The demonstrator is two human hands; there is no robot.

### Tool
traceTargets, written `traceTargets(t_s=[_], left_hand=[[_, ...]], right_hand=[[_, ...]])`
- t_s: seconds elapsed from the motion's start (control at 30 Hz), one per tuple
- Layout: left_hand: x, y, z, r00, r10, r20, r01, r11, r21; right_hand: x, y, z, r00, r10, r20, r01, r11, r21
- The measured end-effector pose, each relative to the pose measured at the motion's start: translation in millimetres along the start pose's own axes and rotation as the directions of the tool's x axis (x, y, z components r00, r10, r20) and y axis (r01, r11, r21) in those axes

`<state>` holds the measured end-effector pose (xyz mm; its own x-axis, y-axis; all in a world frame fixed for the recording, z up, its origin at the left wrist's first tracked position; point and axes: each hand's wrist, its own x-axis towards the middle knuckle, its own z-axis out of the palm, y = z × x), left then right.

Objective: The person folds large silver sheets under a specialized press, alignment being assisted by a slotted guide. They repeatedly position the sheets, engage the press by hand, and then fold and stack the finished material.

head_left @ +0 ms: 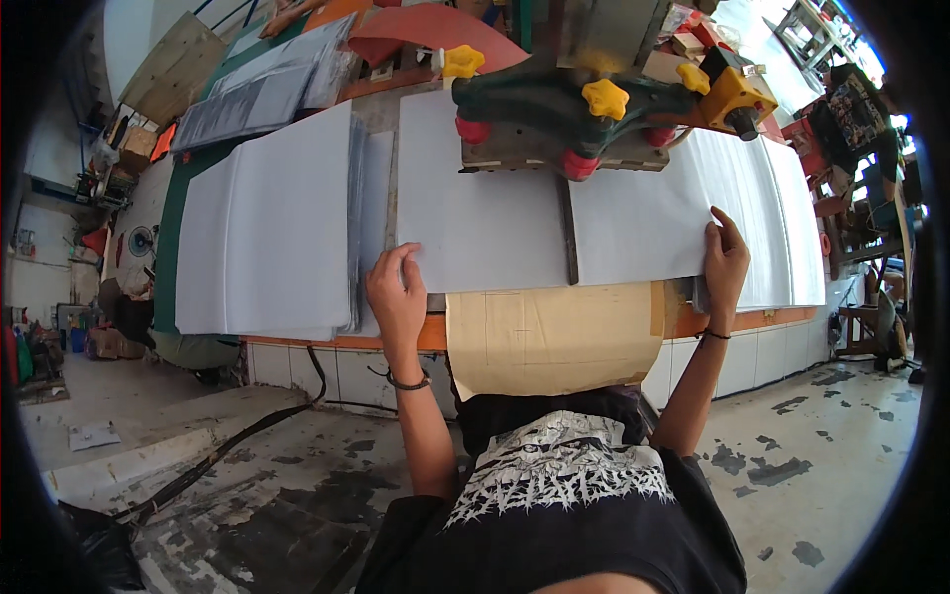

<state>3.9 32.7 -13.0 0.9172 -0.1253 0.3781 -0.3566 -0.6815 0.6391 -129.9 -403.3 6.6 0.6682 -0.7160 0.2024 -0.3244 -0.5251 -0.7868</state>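
Observation:
Two white panels, a left one (485,223) and a right one (638,233), lie flat on the work table with a dark narrow strip (569,233) between them. I cannot tell whether they are joined. My left hand (398,297) is at the left panel's near left edge, thumb and fingers closed on it. My right hand (727,262) grips the right panel's right edge, index finger reaching along it. Over the panels' far part stands a dark green machine head (534,104) with yellow star knobs (605,99) and red round pads (580,165).
A stack of white sheets (272,223) lies to the left, another white stack (782,228) to the right. Tan cardboard (554,342) hangs over the table's near edge. A yellow control box (737,97) sits beside the machine. Another person's hand (282,20) shows at the far left.

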Motion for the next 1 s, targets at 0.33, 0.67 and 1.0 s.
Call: traceTargets(t_s=[0.33, 0.67, 1.0], left_hand=[[-0.4, -0.8, 2.6, 0.999, -0.022, -0.033, 0.021, 1.000, -0.016], [0.0, -0.9, 1.7, 1.000, -0.003, -0.027, 0.003, 1.000, 0.015], [0.0, -0.7, 2.4, 0.999, 0.010, -0.037, -0.010, 1.000, 0.021]], right_hand=[[-2.9, -6.1, 0.2, 0.999, -0.015, -0.034, 0.015, 1.000, 0.000], [-2.4, -2.2, -0.1, 0.999, -0.027, -0.026, 0.027, 0.999, 0.017], [-3.4, -6.6, 0.3, 0.999, 0.014, -0.037, -0.013, 1.000, 0.027]])
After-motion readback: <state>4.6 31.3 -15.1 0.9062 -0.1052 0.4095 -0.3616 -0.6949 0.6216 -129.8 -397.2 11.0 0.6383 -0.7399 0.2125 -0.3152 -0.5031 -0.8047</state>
